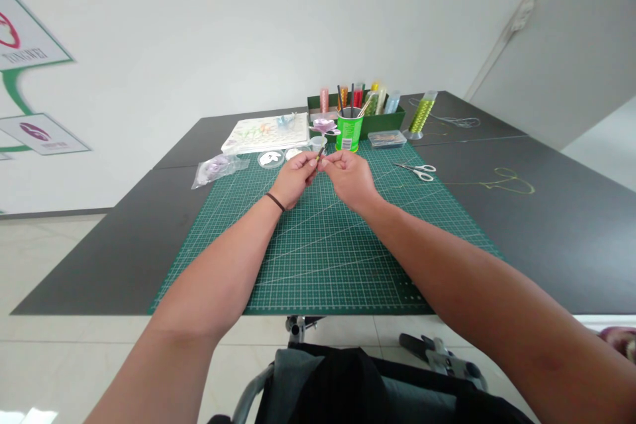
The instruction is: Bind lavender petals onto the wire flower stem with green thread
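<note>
My left hand (297, 179) pinches a thin dark stick (320, 152) with a touch of yellow-green on it, over the far part of the green cutting mat (328, 258). Fingertips of my right hand (349, 177) are pressed together right beside the stick, meeting those of the left; what lies between them is too small to make out. Just beyond the fingers are a small clear cup (318, 142) and a pale purple flower (324, 126). Shallow round dishes with white petal-shaped pieces (271, 158) lie past my left hand.
A green can (349, 132) holds dark sticks before a green box (387, 122) of thread spools. White-handled scissors (422, 171) lie right; a yellow-green spool (424, 112) stands behind. A white foam-like board (268, 132) and plastic bag (217, 169) lie left. Loose yellow-green thread (511, 182) crosses the table.
</note>
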Available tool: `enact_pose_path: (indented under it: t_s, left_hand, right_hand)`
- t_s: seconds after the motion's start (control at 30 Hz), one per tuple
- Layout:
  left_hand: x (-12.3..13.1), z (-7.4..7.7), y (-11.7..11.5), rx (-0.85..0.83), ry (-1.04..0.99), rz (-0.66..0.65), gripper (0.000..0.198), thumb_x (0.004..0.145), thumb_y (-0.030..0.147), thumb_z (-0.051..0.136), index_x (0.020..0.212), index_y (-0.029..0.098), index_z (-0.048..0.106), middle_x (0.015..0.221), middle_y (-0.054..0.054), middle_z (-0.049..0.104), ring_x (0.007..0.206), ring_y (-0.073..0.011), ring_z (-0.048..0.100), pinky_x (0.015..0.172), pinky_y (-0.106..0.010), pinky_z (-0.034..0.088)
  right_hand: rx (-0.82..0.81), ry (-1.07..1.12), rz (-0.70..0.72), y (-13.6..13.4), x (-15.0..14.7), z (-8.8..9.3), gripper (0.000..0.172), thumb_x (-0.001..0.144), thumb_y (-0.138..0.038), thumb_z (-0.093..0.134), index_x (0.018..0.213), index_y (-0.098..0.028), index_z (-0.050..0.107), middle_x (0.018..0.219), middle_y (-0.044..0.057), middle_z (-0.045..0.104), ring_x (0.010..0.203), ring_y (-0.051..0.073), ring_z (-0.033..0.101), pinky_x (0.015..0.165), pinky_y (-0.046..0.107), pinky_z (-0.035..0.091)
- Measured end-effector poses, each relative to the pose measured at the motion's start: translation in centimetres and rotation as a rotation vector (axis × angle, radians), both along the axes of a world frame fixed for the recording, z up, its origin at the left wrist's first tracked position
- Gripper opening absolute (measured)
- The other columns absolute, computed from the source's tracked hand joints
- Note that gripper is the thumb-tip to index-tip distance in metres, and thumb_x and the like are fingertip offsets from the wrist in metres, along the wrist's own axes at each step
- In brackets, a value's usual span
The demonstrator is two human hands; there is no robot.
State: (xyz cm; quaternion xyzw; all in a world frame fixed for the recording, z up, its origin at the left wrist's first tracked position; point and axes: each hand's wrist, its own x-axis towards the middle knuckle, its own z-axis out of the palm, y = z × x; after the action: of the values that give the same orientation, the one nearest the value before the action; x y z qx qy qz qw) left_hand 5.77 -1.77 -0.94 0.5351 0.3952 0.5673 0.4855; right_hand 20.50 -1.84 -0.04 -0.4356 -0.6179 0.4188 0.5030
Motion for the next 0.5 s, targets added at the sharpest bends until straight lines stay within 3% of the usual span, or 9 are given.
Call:
enact_pose_path:
  t_s: [0.33, 0.5]
  left_hand:
    - [-0.22, -0.51, 0.47, 0.083, 0.21, 0.085, 0.015, 0.1, 0.018, 0.065, 0.086, 0.016, 0.071, 0.06, 0.005, 0.052, 0.052, -0.0079, 0.038, 0.051, -0.022, 0.03]
    - [-0.24, -0.75, 0.42, 0.128, 0.304, 0.156, 0.011, 0.097, 0.021, 0.069, 0.092, 0.017, 0.077, 0.062, 0.004, 0.057, 0.057, -0.0096, 0.044, 0.057, -0.023, 0.037]
  right_hand:
    - [0.011, -0.037, -0.033, 0.14, 0.02, 0.11, 0.017, 0.093, -0.018, 0.071, 0.079, -0.021, 0.062, 0.051, -0.011, 0.042, 0.048, 0.009, 0.033, 0.05, 0.03, 0.024]
    - [0.009, -0.018, -0.035, 0.36, -0.02, -0.05, 0.018, 0.093, -0.02, 0.071, 0.078, -0.021, 0.061, 0.051, -0.011, 0.042, 0.048, 0.009, 0.034, 0.052, 0.03, 0.026]
